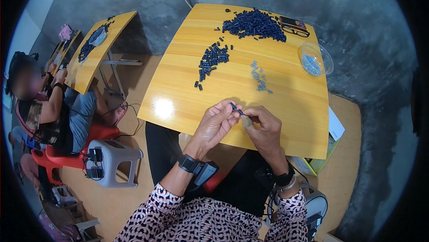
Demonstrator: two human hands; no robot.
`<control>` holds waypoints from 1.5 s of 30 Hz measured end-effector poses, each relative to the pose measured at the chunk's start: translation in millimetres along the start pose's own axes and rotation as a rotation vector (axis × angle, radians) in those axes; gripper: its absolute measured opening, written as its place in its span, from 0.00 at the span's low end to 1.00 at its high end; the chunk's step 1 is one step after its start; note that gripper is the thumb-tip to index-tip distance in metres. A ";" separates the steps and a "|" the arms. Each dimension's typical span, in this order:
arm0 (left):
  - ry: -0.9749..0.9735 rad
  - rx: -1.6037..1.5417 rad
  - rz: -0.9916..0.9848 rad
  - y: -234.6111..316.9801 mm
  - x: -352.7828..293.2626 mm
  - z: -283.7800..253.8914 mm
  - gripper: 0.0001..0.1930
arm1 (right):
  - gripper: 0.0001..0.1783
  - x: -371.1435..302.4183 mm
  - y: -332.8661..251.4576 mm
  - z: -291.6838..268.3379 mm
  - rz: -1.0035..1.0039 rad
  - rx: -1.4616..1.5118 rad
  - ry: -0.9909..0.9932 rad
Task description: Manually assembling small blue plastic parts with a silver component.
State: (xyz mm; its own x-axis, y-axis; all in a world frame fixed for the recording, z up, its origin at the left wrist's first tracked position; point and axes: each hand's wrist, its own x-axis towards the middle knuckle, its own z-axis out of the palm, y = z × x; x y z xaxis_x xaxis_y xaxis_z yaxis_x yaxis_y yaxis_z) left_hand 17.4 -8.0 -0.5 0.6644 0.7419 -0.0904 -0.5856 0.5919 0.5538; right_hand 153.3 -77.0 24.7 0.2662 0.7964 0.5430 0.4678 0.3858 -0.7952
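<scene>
Head view: left hand [222, 118] and right hand [262, 126] meet, both pinching a small dark part [233, 106] over the table [174, 94], toward its near edge. Looks like the fiddly fitting step; next probably needs steady fingertips. Loose silver bits [262, 84] lie just beyond, easily knocked. Dark pile [252, 24] by the far edge, clear tub [309, 48] at the right edge.

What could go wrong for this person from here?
The small dark piece held between the left grip and right grip might slip. The clear round plastic tub at the right edge of the yellow wood-grained table could get knocked off. The loose, tiny silvery pieces might scatter if brushed.
</scene>
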 end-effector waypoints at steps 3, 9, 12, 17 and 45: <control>0.004 0.000 0.003 -0.8 0.0 -0.8 0.08 | 0.07 -2.8 3.0 2.3 0.008 0.041 0.002; 0.012 0.038 -0.013 -0.9 0.2 -1.8 0.08 | 0.07 -2.0 5.6 4.0 0.010 0.054 -0.012; 0.020 0.041 -0.015 -0.3 -0.4 -0.6 0.08 | 0.08 -0.5 3.9 1.6 0.001 0.015 -0.041; -0.009 0.036 0.000 -1.5 -0.7 0.0 0.08 | 0.08 -1.1 2.5 0.4 -0.002 0.003 -0.042; 0.041 0.077 0.043 -4.1 0.1 -1.3 0.08 | 0.10 -1.9 6.8 -4.0 -0.159 -0.058 -0.089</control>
State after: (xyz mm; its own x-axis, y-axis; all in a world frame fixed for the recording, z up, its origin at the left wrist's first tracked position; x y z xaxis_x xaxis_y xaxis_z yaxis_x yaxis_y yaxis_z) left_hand 19.2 -10.0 -3.9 0.6189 0.7794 -0.0979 -0.5750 0.5345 0.6194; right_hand 159.4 -77.7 19.4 0.1106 0.7668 0.6323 0.5463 0.4846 -0.6832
